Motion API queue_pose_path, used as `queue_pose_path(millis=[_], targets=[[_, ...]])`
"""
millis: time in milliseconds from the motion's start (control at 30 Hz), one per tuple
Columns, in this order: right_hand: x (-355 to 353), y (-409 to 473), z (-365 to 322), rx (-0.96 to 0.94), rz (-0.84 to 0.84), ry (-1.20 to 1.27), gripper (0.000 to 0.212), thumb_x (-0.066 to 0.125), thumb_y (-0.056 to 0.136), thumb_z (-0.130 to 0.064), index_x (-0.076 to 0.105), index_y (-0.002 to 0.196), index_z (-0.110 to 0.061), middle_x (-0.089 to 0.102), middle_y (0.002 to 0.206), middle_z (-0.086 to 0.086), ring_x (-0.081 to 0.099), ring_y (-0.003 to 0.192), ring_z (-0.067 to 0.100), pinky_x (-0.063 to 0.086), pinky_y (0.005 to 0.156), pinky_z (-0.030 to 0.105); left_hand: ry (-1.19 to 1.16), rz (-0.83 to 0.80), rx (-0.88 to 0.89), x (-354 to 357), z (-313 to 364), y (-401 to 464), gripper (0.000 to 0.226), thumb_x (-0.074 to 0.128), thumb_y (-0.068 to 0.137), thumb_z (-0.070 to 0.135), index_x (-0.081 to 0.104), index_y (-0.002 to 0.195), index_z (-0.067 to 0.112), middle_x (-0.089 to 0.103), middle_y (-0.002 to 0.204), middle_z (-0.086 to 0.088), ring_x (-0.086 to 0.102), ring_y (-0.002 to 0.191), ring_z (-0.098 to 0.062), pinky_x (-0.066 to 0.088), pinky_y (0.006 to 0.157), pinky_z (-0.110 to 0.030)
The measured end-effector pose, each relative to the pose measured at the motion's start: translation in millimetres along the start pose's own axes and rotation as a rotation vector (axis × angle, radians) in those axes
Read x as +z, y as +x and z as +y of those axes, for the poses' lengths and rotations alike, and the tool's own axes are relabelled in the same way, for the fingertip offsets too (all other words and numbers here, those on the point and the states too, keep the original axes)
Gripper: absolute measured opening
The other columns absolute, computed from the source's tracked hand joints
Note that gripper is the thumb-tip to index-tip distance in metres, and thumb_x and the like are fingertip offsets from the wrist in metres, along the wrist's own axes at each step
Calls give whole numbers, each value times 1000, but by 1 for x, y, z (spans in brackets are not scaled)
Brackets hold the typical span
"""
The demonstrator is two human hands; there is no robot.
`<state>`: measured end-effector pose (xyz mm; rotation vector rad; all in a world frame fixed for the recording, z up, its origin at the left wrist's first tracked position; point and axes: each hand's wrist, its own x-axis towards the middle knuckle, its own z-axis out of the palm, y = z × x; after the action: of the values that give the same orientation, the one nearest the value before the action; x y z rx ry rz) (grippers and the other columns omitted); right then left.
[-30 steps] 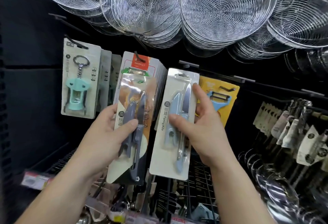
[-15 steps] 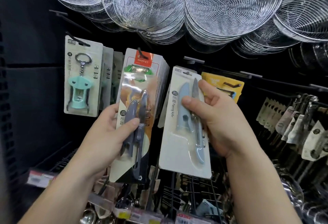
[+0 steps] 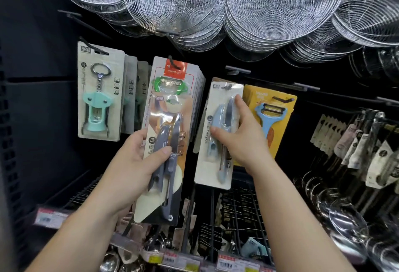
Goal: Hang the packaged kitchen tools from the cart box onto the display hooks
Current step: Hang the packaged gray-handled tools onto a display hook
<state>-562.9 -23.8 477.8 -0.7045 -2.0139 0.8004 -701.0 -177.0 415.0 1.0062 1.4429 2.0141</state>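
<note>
Both hands are full: my left hand [image 3: 131, 161] grips a grey peeler pack [image 3: 166, 155] at centre frame, thumb curled across its front, held in front of the stack of green peeler cards [image 3: 172, 77]. My right hand [image 3: 239, 140] pinches the blue paring knife pack [image 3: 218, 133], thumb on the blister, forefinger up by the blade, its hang hole just below a bare hook [image 3: 237, 70]. Mint corkscrew cards [image 3: 99, 92] hang at left, a yellow peeler card [image 3: 274, 107] at right, wire strainers [image 3: 216, 6] overhead.
</note>
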Motion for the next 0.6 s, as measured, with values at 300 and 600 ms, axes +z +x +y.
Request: queue_pose_path(millis=[300,600], targets=[[30,38,24,45,91,-84,89,66,93,-20,6,154,-46,38,154,0,57,105,15,54,81,33,34,-37,-3,-2,-3,3,27,60,97,8,59,119,22,77,96,-12,74,81,-32,60,74,-46],[34,23,30,67,85,-171,88,66,93,-18,9,155,-45,40,142,5,54,91,9,47,81,25,49,-80,-10,2,-12,6,27,62,95,8,60,117,24,77,103,-7,74,95,-30,59,89,-49]])
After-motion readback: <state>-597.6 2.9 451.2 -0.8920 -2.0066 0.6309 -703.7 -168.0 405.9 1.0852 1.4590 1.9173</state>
